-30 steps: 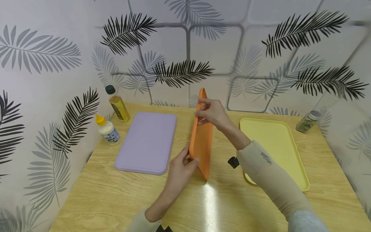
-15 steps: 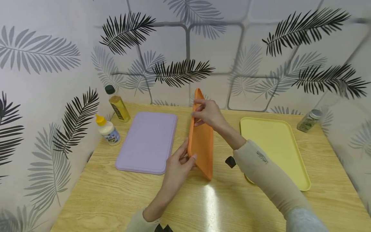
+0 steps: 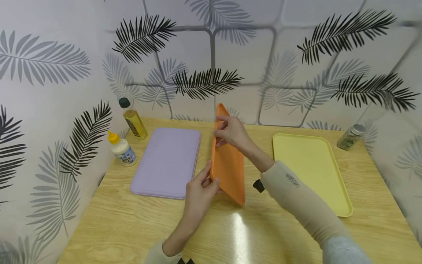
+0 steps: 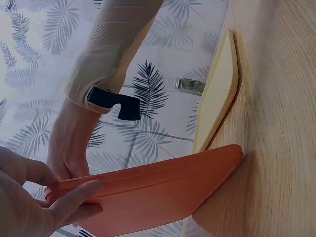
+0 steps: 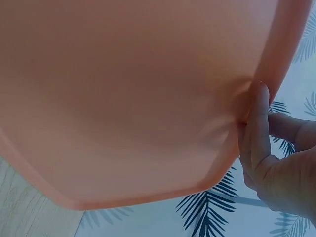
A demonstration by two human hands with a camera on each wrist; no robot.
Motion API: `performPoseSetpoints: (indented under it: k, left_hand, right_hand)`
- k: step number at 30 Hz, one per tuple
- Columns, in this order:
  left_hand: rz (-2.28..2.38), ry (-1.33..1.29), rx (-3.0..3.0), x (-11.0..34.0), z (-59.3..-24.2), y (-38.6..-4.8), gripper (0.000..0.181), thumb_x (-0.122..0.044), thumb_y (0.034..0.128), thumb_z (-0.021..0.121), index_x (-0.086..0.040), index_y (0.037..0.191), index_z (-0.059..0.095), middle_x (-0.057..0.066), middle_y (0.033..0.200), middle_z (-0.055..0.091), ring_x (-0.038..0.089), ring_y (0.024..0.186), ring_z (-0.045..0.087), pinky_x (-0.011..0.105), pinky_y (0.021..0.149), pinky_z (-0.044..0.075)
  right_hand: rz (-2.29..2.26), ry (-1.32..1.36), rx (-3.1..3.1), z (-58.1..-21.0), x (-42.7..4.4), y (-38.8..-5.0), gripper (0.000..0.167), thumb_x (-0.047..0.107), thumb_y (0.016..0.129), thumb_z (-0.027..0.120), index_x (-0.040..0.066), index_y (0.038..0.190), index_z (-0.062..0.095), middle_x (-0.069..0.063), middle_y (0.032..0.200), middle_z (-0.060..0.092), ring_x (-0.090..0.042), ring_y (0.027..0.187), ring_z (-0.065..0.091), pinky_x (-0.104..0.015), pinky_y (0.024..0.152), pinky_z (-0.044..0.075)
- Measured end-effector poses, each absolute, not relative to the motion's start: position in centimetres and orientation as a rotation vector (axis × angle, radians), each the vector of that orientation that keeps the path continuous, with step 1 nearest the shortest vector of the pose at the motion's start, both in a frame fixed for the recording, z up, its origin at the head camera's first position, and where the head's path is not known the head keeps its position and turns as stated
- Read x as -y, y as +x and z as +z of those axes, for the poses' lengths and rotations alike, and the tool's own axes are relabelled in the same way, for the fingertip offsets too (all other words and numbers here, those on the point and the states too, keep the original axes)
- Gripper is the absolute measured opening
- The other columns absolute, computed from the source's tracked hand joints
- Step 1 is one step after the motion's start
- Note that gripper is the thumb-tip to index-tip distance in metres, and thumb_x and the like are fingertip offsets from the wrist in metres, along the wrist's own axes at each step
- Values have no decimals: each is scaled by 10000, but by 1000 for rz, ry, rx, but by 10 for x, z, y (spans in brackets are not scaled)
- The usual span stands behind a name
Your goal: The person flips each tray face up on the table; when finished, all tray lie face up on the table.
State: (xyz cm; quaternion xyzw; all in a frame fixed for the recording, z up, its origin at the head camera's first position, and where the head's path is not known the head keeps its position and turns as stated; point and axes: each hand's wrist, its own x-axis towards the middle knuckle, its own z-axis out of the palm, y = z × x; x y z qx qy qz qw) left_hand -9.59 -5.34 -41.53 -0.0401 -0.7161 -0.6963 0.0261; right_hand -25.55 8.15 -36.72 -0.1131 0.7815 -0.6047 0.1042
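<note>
One orange, rounded-rectangular, plastic-looking tray (image 3: 230, 168) stood on edge mid-table, the left hand (image 3: 197, 192) pinching its near upper corner and the right hand (image 3: 233, 131) its upper rim farther out, neither being nearer; its long axis could not be told. Around it were one lilac rounded-rectangular slab (image 3: 168, 161), one shallow yellow tray (image 3: 306, 161), one green-capped bottle of yellow liquid (image 3: 136, 124), one yellow-tipped squeeze bottle (image 3: 122, 149) and one grey-lidded clear jar (image 3: 350, 138).

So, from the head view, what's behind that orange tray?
Beyond the orange tray, the leaf-patterned wall shows above its top edge and the wooden table at both sides. Anything directly behind is covered by it and the right hand, so can't be seen.
</note>
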Motion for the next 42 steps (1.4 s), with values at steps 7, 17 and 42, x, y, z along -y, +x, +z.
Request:
performPoseSetpoints:
  k: [7, 17, 42]
  left_hand:
    - [-2077, -96, 2212, 63, -421, -102, 544, 58, 913, 557, 22, 1433, 401, 253, 1335, 522, 298, 797, 710, 296, 678, 579]
    - [-2268, 47, 2083, 77, -425, -108, 565, 59, 921, 546, 39, 1451, 351, 277, 1409, 426, 321, 940, 675, 343, 689, 581]
    - [-2575, 162, 1799, 91, -437, -111, 560, 96, 917, 541, 78, 1440, 342, 276, 1262, 399, 125, 857, 565, 390, 735, 575]
  right_hand:
    - [-1557, -297, -2492, -397, -111, -252, 553, 256, 1010, 511, -33, 1453, 351, -272, 1076, 610, -382, 782, 684, -449, 665, 583]
    - [-1186, -103, -2638, -461, -185, -244, 566, 224, 1013, 476, -177, 1389, 344, -359, 1204, 560, -398, 874, 662, -411, 713, 571]
    - [-1682, 171, -2120, -487, -204, -230, 566, -3, 889, 644, -146, 1378, 398, -118, 951, 691, -140, 700, 688, -322, 642, 587]
